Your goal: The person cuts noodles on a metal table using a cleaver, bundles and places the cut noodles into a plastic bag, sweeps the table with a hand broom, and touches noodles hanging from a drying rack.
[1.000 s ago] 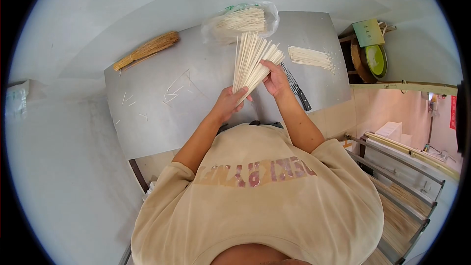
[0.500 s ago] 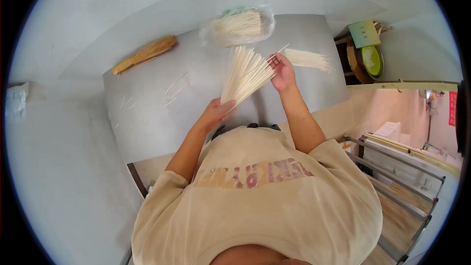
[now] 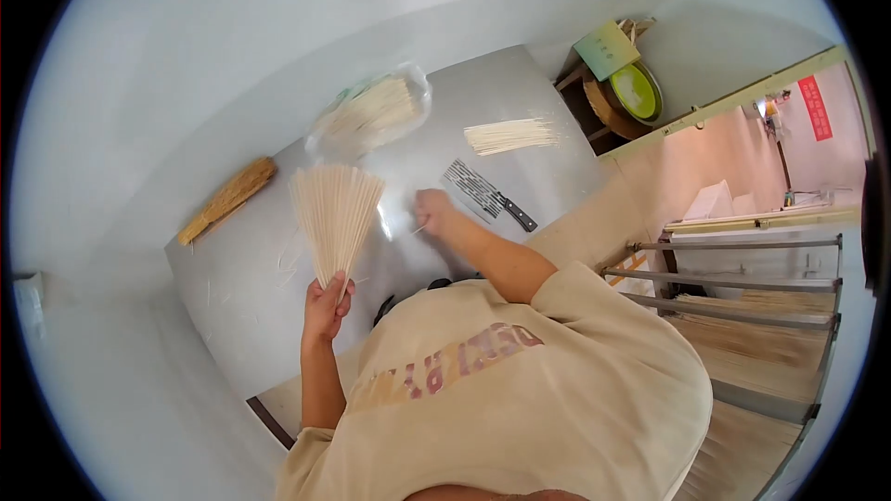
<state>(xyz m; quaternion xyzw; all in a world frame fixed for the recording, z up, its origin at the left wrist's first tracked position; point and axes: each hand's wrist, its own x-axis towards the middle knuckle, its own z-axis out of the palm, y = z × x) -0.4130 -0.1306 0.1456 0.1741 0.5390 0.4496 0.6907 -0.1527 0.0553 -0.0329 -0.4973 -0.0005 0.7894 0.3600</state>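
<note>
My left hand (image 3: pixel 325 308) is closed round the lower end of a bundle of dried noodles (image 3: pixel 336 218), thin, pale, straight strands that fan out at the top above the metal table. My right hand (image 3: pixel 432 211) is closed low over the middle of the table, with a short pale dried noodle piece (image 3: pixel 419 229) poking out below the fingers. Just right of that hand lies a wide knife (image 3: pixel 487 193), its blade dark-patterned and its handle black. Behind the knife a flat pile of noodles (image 3: pixel 510 135) rests on the table.
A clear plastic bag (image 3: pixel 371 111) of noodles lies at the table's back edge. At the left is a straw brush (image 3: pixel 227 199), with broken bits nearby. A green basin (image 3: pixel 636 93) and a box (image 3: pixel 608 51) stand beyond the right corner; a metal rack (image 3: pixel 733 315) is at right.
The noodle bundle has moved left and now stands upright, fanned out. My right hand has left the bundle, dropped toward me and closed. The view has turned, and the knife now shows.
</note>
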